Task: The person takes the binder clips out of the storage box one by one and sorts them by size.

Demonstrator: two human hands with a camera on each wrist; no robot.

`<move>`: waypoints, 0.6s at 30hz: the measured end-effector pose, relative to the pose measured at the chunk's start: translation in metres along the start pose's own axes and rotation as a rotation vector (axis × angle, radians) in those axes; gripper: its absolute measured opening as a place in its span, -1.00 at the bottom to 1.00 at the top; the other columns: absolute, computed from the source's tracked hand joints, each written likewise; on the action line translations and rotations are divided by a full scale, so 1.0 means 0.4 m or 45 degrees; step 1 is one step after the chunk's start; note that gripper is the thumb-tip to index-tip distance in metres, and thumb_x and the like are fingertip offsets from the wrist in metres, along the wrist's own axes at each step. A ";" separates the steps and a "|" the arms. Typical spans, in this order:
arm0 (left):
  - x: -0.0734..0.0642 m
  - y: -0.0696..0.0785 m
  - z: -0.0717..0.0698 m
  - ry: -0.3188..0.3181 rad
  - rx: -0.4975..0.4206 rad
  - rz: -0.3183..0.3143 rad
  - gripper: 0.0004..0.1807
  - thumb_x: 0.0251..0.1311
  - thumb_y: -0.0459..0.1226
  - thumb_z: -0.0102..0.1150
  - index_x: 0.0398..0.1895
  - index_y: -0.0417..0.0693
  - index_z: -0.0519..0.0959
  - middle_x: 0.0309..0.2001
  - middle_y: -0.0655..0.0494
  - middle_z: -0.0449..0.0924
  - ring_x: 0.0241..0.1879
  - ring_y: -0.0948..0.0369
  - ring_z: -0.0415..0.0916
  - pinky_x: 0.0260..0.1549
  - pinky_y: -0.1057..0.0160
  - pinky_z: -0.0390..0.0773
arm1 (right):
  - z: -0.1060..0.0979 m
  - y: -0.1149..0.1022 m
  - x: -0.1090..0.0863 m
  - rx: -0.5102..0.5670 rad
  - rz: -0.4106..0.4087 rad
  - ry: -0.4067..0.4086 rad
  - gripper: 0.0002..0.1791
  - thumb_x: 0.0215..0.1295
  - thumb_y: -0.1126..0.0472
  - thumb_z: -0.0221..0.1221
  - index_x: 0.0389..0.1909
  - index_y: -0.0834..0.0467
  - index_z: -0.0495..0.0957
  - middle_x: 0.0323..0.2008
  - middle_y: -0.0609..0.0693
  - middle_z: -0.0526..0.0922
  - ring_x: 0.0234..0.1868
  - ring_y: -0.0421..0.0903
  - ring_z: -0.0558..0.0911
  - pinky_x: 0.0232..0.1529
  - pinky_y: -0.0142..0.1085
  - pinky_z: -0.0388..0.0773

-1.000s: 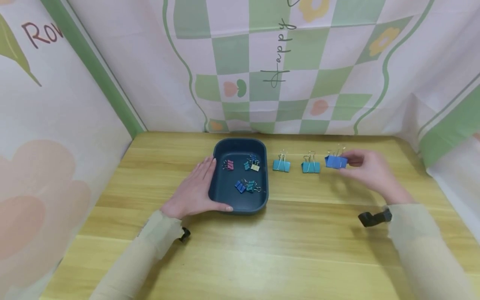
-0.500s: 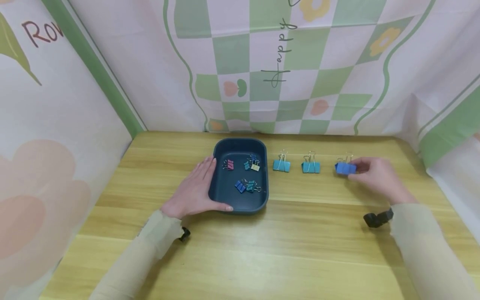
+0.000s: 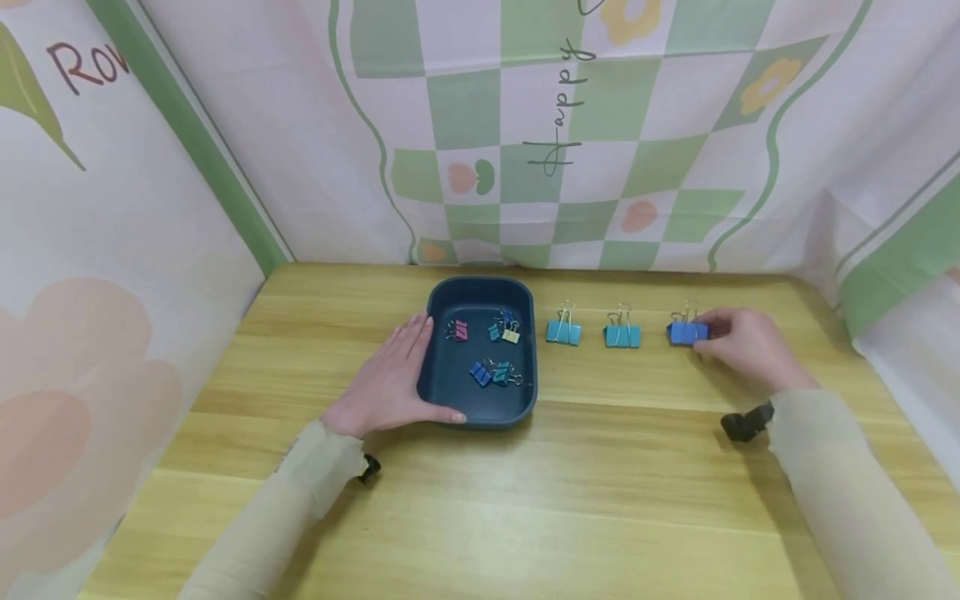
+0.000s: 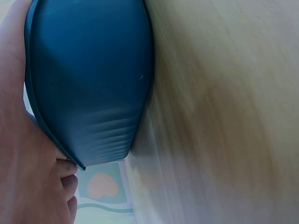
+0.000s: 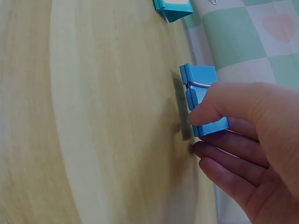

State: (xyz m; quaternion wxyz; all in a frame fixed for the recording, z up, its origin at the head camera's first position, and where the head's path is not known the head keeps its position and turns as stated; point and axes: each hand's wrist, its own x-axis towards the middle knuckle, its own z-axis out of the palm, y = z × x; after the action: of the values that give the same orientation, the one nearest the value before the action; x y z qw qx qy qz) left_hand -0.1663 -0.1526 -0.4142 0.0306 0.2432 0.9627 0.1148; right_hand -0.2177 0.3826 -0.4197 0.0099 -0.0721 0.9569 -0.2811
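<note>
In the head view a dark blue tray point(image 3: 480, 412) stands mid-table. My left hand point(image 3: 386, 379) rests against its left side, fingers straight along the rim and thumb at the near corner. Small binder clips lie in the tray: a pink one point(image 3: 457, 331), a pale yellow one point(image 3: 511, 332), a blue one point(image 3: 481, 373) and a teal one point(image 3: 502, 372) among them. My right hand point(image 3: 746, 342) pinches a large blue binder clip point(image 3: 684, 334) between thumb and fingers, its wire handles up. The right wrist view shows this blue clip point(image 5: 203, 74) close over the wood, the thumb across it.
Two large teal binder clips, one point(image 3: 563, 332) beside the tray and another point(image 3: 622, 336) further right, stand in a row with the blue clip. A patterned cloth point(image 3: 525, 167) hangs behind the wooden table point(image 3: 525, 517).
My right hand has carried the large blue binder clip slightly right and lowered it in line with the two teal clips. My left hand has stayed at the tray.
</note>
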 end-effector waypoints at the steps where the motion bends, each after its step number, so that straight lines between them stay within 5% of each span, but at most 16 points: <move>1: 0.000 0.000 0.000 0.000 0.001 0.001 0.64 -0.30 0.76 -0.09 0.64 -0.17 -0.31 0.64 -0.06 -0.40 0.59 0.14 -0.44 0.50 0.16 -0.26 | 0.000 0.001 0.001 -0.003 0.000 0.001 -0.48 0.21 0.22 0.43 0.08 0.47 0.56 -0.11 0.39 0.67 -0.12 0.25 0.66 -0.02 0.17 0.57; 18: 0.002 0.000 0.001 -0.003 -0.007 -0.005 0.64 -0.32 0.76 -0.09 0.64 -0.17 -0.30 0.63 -0.05 -0.40 0.59 0.13 -0.43 0.50 0.15 -0.25 | 0.004 0.008 0.001 0.030 0.004 -0.015 -0.33 0.19 0.30 0.42 0.24 0.53 0.43 -0.01 0.50 0.61 -0.04 0.35 0.63 0.05 0.25 0.51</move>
State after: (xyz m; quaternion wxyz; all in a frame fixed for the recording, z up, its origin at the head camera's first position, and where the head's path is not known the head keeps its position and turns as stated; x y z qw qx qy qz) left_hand -0.1670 -0.1523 -0.4144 0.0325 0.2413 0.9628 0.1171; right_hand -0.2186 0.3844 -0.4227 0.0168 -0.0720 0.9535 -0.2920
